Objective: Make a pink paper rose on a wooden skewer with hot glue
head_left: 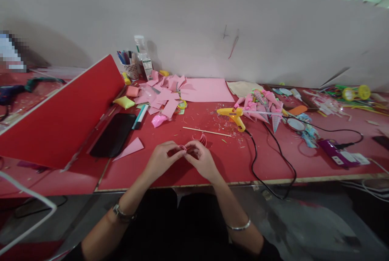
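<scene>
Both of my hands meet over the red table near its front edge. My left hand and my right hand pinch a small curled pink paper strip between their fingertips. Another coiled pink strip lies just beyond my right hand. A thin wooden stick lies a little farther back. A pink paper triangle rests to the left of my left hand.
A yellow glue gun with a black cord lies right of centre. Pink paper scraps, a pink sheet, pink cones, a black phone, a red divider board and a pen cup surround the area.
</scene>
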{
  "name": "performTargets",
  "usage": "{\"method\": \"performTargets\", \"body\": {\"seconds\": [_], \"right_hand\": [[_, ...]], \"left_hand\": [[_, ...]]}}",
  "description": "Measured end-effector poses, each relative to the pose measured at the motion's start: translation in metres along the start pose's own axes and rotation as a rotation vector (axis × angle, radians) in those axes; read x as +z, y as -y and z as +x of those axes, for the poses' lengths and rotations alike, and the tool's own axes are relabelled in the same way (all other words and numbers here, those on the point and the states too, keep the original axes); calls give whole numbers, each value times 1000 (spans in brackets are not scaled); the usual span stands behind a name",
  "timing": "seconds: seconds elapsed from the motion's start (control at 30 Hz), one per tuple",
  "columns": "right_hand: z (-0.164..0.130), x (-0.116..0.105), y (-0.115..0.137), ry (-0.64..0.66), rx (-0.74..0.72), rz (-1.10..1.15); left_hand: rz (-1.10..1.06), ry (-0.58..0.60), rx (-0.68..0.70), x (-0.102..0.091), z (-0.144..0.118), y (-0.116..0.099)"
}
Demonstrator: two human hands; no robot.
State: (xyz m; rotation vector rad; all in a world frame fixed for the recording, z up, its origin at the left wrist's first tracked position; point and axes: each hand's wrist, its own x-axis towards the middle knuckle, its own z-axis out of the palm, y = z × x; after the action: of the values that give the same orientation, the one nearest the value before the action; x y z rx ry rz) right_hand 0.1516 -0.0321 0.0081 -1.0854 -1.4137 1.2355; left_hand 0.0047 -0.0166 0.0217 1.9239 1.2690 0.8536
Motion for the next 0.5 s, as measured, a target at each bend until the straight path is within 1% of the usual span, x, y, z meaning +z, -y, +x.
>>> {"method": "performTargets", "body": {"seconds": [0.13, 0.27, 0.4, 0.5], "right_hand": [[1, -1, 0, 1, -5, -4], [1, -1, -1, 1, 4, -10], [2, 1, -1, -72, 22, 4], [2, 1, 0, -91, 25, -36]], "left_hand": [[-4, -2, 40, 0, 0, 2], [50, -9, 98, 0, -2, 2], [100, -36, 160, -1, -3, 2], [133, -32, 182, -1, -3, 3]]}}
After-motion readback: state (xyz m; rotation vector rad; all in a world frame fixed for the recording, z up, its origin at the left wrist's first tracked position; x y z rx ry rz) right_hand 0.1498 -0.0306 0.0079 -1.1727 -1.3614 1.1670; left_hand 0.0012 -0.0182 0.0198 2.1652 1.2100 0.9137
